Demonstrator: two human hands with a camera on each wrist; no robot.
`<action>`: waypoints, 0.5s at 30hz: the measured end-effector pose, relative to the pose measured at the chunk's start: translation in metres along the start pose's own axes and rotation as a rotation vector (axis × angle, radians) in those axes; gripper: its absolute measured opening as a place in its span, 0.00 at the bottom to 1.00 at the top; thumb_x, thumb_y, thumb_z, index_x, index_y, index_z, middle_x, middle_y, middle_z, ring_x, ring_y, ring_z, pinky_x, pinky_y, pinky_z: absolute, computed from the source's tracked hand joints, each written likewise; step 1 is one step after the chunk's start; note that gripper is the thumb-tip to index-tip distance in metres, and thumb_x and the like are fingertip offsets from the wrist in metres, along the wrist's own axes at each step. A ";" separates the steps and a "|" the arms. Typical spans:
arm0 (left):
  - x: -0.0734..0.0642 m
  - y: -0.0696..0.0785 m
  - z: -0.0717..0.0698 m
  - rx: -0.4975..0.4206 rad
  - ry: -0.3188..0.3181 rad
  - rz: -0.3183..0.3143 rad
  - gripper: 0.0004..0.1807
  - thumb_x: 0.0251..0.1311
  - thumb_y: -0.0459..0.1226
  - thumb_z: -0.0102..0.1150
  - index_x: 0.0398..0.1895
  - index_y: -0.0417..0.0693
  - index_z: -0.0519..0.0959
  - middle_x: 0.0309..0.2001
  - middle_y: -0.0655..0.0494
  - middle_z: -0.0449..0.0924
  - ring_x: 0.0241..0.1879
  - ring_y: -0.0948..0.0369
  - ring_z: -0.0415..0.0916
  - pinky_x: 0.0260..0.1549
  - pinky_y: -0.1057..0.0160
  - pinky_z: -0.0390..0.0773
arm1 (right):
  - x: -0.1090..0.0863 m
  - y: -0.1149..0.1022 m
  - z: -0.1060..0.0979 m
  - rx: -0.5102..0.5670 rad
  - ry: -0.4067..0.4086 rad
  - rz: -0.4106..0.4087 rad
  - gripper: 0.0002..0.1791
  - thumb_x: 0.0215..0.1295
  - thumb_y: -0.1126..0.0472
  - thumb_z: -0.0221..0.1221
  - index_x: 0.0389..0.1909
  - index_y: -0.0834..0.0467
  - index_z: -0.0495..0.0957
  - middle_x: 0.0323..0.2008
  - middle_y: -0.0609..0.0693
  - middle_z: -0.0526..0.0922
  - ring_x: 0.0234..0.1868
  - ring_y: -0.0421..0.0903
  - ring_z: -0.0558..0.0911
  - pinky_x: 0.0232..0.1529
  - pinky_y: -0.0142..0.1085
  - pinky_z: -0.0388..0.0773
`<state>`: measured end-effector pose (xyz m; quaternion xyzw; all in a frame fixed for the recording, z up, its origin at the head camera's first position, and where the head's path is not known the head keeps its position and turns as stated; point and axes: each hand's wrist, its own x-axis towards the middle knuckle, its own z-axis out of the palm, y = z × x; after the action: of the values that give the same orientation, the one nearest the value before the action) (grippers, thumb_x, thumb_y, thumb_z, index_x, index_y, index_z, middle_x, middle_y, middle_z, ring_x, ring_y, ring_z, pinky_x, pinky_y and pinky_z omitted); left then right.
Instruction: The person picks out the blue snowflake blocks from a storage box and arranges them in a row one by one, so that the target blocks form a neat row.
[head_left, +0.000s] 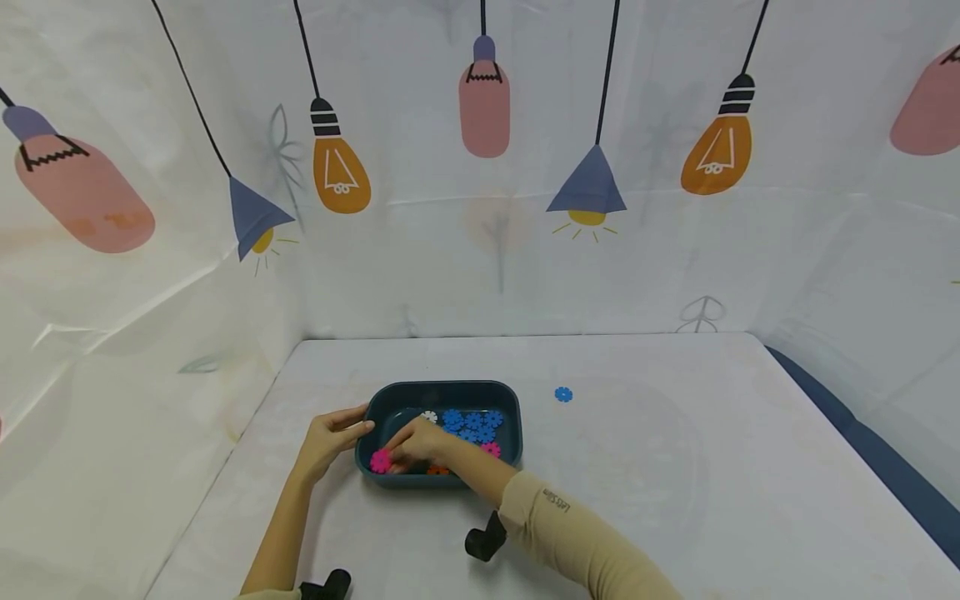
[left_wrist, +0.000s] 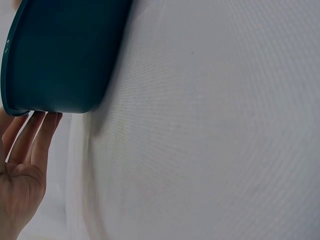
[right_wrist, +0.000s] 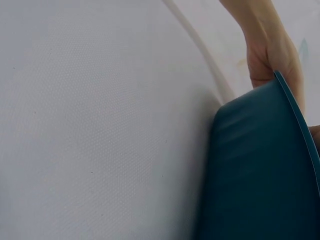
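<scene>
A dark teal tray (head_left: 438,482) stands on the white table, holding flower-shaped plastic pieces. My left hand (head_left: 332,440) holds its left end, fingers against the outer wall (left_wrist: 55,60) below the rim and thumb at the rim. My right hand (head_left: 420,442) reaches into the tray, its fingertips pinching a pink flower piece (head_left: 381,461) near the front left corner. Around it lie several blue flower pieces (head_left: 472,423), a white one (head_left: 430,416), another pink one (head_left: 491,449) and orange ones (head_left: 438,470), partly hidden by my right hand and forearm.
A lone blue flower piece (head_left: 563,394) lies on the table (head_left: 637,475) right of the tray. Black wrist-camera mounts (head_left: 486,537) sit below both forearms. A white curtain printed with lamps (head_left: 420,267) closes off the back and sides.
</scene>
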<state>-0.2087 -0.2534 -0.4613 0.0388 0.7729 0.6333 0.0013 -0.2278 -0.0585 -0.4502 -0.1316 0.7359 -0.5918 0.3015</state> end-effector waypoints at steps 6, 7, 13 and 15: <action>0.001 0.001 0.000 0.012 0.002 -0.016 0.25 0.60 0.34 0.61 0.58 0.29 0.71 0.58 0.33 0.70 0.42 0.72 0.78 0.40 0.67 0.79 | 0.001 0.000 -0.008 0.078 0.033 0.024 0.07 0.58 0.76 0.59 0.36 0.71 0.83 0.27 0.62 0.84 0.27 0.50 0.85 0.29 0.36 0.82; 0.001 0.001 0.000 0.012 0.003 -0.017 0.25 0.60 0.34 0.61 0.58 0.29 0.71 0.58 0.33 0.70 0.42 0.72 0.78 0.41 0.67 0.79 | 0.000 0.000 -0.010 0.088 0.037 0.025 0.07 0.58 0.76 0.59 0.36 0.71 0.83 0.27 0.62 0.84 0.27 0.50 0.85 0.29 0.35 0.82; 0.001 -0.001 -0.001 0.013 0.007 -0.025 0.25 0.60 0.33 0.60 0.58 0.29 0.71 0.58 0.33 0.69 0.42 0.72 0.78 0.41 0.66 0.79 | 0.001 0.002 -0.014 0.077 0.044 0.029 0.06 0.57 0.76 0.59 0.35 0.72 0.83 0.25 0.60 0.84 0.23 0.46 0.84 0.26 0.33 0.81; 0.001 -0.001 -0.001 0.018 0.004 -0.022 0.25 0.60 0.33 0.60 0.59 0.29 0.70 0.58 0.32 0.69 0.42 0.72 0.78 0.41 0.66 0.79 | 0.001 0.003 -0.013 0.038 0.054 0.012 0.06 0.56 0.76 0.60 0.33 0.72 0.83 0.25 0.60 0.84 0.23 0.46 0.84 0.26 0.33 0.81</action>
<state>-0.2099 -0.2543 -0.4618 0.0290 0.7788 0.6265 0.0063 -0.2356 -0.0480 -0.4518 -0.1054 0.7333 -0.6072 0.2873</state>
